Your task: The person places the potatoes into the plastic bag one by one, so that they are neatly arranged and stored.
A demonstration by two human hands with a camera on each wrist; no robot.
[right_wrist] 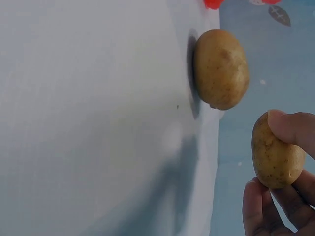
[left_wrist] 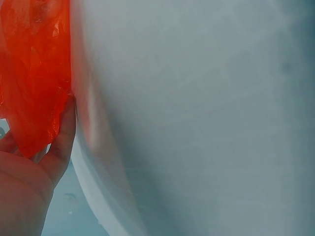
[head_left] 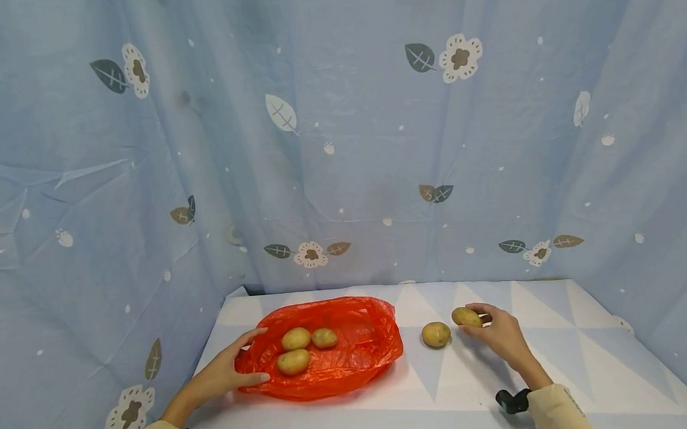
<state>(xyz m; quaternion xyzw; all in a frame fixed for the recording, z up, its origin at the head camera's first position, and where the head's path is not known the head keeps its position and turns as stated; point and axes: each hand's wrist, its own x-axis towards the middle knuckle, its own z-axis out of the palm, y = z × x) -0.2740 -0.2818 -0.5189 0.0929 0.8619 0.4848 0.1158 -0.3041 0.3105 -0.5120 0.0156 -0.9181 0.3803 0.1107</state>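
A red plastic bag [head_left: 365, 352] lies spread on the table with its mouth wide, and three potatoes [head_left: 294, 362] rest inside. My left hand [head_left: 225, 372] holds the bag's left end, thumb on the near side and fingers on the far side. In the left wrist view, the red plastic [left_wrist: 37, 73] runs between that thumb and the fingers. My right hand [head_left: 501, 333] pinches a potato [right_wrist: 275, 152] between thumb and fingers, raised above the table. Just left of it, another potato [head_left: 436, 335] sits on the table, apart from the bag.
The table [head_left: 429, 414] bears a pale triangle pattern and printed lettering near its front. Blue patterned curtain [head_left: 362, 140] stands behind the table and along both sides. A black wrist mount [head_left: 513, 401] shows at the right sleeve.
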